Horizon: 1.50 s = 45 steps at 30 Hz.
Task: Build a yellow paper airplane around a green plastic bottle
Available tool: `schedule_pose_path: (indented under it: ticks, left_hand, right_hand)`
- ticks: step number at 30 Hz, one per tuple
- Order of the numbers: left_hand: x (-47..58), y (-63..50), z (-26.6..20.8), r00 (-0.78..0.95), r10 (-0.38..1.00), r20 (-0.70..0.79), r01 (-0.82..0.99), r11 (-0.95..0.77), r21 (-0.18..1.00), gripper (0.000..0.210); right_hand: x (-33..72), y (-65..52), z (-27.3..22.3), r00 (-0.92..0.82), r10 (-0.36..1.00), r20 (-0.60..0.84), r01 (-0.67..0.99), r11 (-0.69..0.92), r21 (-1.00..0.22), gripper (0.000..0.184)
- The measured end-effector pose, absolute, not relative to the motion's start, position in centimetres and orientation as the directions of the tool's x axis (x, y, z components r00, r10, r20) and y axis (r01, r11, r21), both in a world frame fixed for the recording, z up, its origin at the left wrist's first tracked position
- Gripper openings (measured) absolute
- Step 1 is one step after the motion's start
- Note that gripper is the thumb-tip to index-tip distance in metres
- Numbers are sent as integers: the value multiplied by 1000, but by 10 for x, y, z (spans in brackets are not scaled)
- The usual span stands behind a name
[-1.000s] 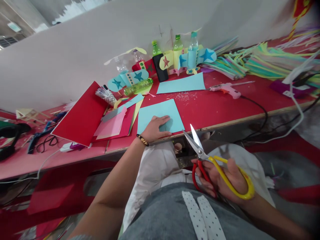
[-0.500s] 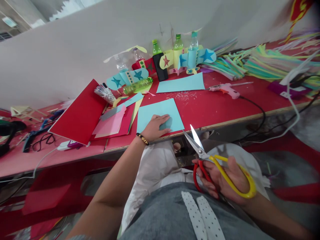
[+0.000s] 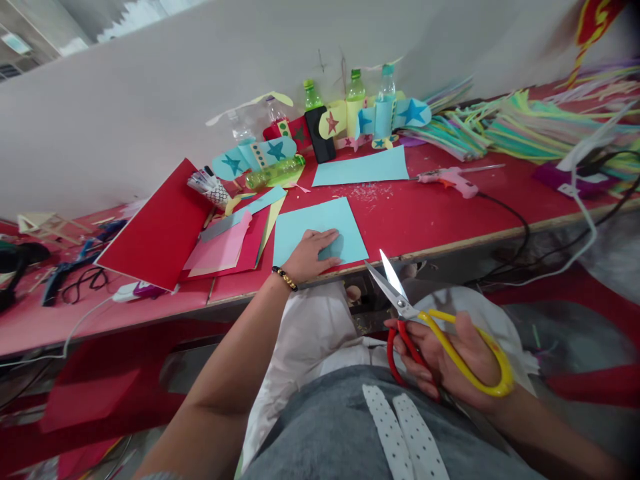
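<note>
My left hand lies flat with fingers stretched out on a light blue sheet of paper at the table's front edge. Over my lap, my right hand holds a pair of scissors with one red and one yellow handle loop. The blades are parted and point up toward the table, a little right of the sheet and apart from it. Behind that sheet lies a second light blue piece of paper, wider and shorter.
A pink glue gun with a black cable lies to the right on the red table. Bottles with paper wings line the wall beside a black phone. Colored papers, a red board and a pen cup are left.
</note>
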<state>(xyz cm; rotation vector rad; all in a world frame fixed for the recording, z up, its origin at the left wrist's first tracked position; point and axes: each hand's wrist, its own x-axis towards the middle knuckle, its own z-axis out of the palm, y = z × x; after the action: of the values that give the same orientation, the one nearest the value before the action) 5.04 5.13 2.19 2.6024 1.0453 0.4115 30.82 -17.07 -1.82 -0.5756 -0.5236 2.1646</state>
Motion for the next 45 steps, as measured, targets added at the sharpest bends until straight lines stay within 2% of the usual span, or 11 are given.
schedule_pose_path:
  ticks: [12, 18, 22, 26, 30, 34, 45]
  left_hand:
    - [50, 52, 21, 689, 712, 135, 633, -682, 367, 66]
    - [50, 51, 19, 686, 715, 131, 641, -680, 355, 66]
    - [50, 50, 23, 686, 721, 100, 667, -677, 310, 67]
    - [57, 50, 32, 659, 749, 72, 711, -651, 266, 62]
    - [79, 50, 32, 562, 823, 81, 799, -566, 202, 56]
    - [99, 48, 18, 477, 877, 61, 866, -480, 138, 62]
    - [101, 46, 14, 475, 880, 25, 878, -475, 60, 63]
  right_hand:
    - [308, -170, -16, -546, 801, -246, -600, -579, -552, 95]
    - [304, -166, -10, -554, 788, -268, -626, -607, -489, 91]
    - [302, -165, -11, -544, 803, -243, -657, -588, -472, 93]
    - [296, -161, -17, -554, 806, -209, -708, -588, -391, 92]
    - [288, -158, -21, -553, 816, -167, -755, -575, -316, 89]
    - [280, -157, -22, -549, 825, -134, -784, -564, -257, 85]
    - [259, -138, -12, -514, 851, -109, -824, -525, -212, 72]
